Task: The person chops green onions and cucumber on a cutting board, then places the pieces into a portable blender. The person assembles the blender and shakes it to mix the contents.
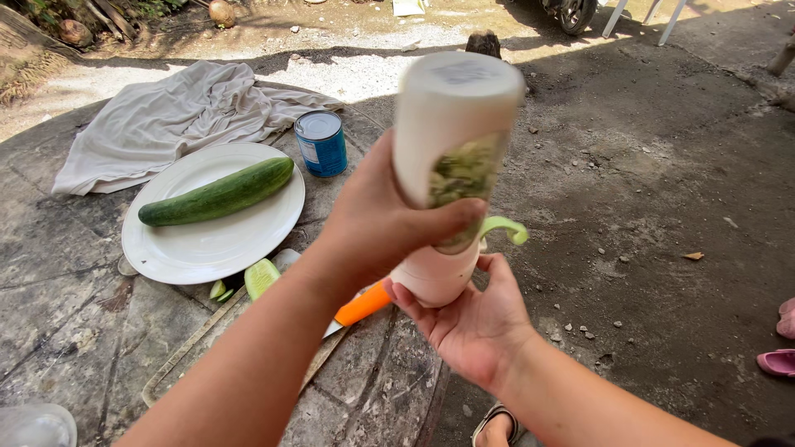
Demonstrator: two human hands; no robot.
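Smooth white plastic bottle point(451, 157) — glossy plate point(207, 244), rough stone table point(58, 273)

Daylight scene, mostly in open shade; direct sun strikes the upper left ground. The close bottle point(451, 165) shows motion blur. Wide-angle distortion bends the frame edges.
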